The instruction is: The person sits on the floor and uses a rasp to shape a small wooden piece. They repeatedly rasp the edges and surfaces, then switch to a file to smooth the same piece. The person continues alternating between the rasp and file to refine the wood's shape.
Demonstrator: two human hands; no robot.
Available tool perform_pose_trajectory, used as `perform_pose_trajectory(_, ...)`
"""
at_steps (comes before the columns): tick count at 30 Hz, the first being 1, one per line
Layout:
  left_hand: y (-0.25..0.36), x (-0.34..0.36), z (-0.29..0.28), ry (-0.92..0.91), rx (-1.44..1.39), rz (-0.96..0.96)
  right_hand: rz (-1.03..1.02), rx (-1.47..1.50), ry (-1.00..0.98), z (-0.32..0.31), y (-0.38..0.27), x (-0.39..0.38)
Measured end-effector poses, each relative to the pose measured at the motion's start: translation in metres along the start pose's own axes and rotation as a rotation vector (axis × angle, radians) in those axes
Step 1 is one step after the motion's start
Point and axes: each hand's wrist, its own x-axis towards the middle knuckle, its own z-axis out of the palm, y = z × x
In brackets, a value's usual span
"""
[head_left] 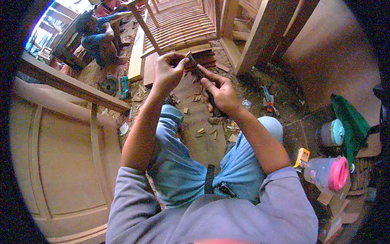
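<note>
In front of me, beyond my knees, both hands are raised close together. My left hand (168, 72) is closed, with thumb and forefinger pinching a small wood piece (188, 55). My right hand (222, 92) wraps around a dark, narrow tool (192, 62) that looks like a chisel or a knife; which one I cannot tell. Its tip end reaches to the wood piece at my left fingertips, and the right forefinger lies stretched along it. Below the hands, several small wood offcuts (197, 97) lie scattered on the floor board (197, 118).
A slatted wooden frame (178, 24) stands ahead, and a panelled door (69, 162) lies at left. A teal power tool (124, 86) rests near a person (99, 40) crouching at far left. Right are a pink-lidded container (321, 173), a turquoise-lidded one (331, 133) and a yellow box (302, 157).
</note>
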Motion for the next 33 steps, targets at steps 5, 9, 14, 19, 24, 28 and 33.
perform_pose_trajectory(5, 0.026, -0.023, 0.014, -0.275, 0.09, 0.076, 0.031, 0.127, 0.209, -0.029, -0.012, 0.019)
perform_pose_trajectory(9, 0.042, -0.039, 0.028, -0.176, -0.126, 0.13, -0.054, 0.222, 0.271, -0.059, -0.023, 0.019)
perform_pose_trajectory(14, 0.028, -0.015, 0.012, -0.031, -0.162, 0.086, -0.094, 0.148, 0.046, -0.048, -0.019, 0.009)
perform_pose_trajectory(19, 0.013, -0.004, -0.005, 0.107, -0.133, 0.039, -0.032, -0.084, -0.025, -0.023, -0.018, 0.006)
perform_pose_trajectory(24, 0.011, -0.005, -0.008, 0.107, -0.067, 0.09, -0.025, -0.214, -0.133, -0.02, -0.017, 0.002)
perform_pose_trajectory(28, 0.011, -0.007, -0.009, 0.073, -0.089, 0.089, -0.022, -0.152, -0.134, -0.015, -0.013, 0.001)
perform_pose_trajectory(33, 0.013, -0.006, -0.01, 0.048, -0.003, 0.01, 0.037, -0.057, -0.079, -0.006, -0.011, -0.001)
